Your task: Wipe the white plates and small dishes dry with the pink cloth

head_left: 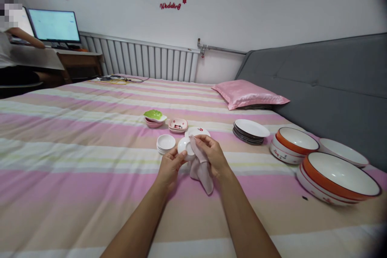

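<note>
My left hand (pixel 169 166) grips a small white dish (pixel 184 146) by its edge, holding it tilted above the striped bedspread (pixel 75 149). My right hand (pixel 213 152) is closed on a pale pink cloth (pixel 201 169), pressing it against the dish; the cloth's end hangs down below my fingers. A stack of small white dishes (pixel 166 143) sits just left of my hands. A white saucer with a red mark (pixel 198 131) lies right behind them.
A green leaf dish on pink bowls (pixel 155 117) and a pink patterned dish (pixel 178 125) lie further back. To the right are stacked white plates (pixel 250 130), orange-rimmed bowls (pixel 294 144) (pixel 338 177), a pink pillow (pixel 248 94) and a grey headboard (pixel 332 84). A person sits at monitors (pixel 54 26) far left.
</note>
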Demonstrator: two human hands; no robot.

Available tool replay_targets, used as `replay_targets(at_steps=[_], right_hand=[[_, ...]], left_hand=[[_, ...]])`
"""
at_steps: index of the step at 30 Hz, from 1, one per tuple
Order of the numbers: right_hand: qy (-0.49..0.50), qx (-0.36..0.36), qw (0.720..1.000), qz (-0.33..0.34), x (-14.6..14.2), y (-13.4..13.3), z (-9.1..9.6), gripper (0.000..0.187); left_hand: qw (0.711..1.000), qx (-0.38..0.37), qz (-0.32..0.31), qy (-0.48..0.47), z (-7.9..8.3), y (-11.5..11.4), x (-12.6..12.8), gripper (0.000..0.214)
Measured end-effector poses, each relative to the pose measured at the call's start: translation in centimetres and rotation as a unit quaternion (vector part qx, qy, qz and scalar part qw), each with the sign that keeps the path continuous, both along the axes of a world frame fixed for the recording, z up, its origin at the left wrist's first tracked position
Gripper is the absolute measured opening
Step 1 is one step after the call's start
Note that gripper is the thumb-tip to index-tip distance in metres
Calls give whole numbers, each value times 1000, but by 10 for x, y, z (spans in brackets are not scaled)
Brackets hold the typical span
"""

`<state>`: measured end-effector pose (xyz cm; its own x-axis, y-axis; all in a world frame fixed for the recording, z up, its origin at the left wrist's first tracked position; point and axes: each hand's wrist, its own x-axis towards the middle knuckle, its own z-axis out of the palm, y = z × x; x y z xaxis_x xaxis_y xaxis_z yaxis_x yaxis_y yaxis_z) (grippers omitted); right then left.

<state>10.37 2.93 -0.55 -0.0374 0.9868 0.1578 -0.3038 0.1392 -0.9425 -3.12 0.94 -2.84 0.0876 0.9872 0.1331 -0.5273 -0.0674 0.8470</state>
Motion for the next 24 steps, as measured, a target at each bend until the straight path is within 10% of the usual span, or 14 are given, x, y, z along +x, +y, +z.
replay_targets(at_steps=[24], right_hand=[[-18,-41,998,36,-1,-4,4,47]], left_hand=[[999,-19,-36,-13,0,-1,-2,26]])
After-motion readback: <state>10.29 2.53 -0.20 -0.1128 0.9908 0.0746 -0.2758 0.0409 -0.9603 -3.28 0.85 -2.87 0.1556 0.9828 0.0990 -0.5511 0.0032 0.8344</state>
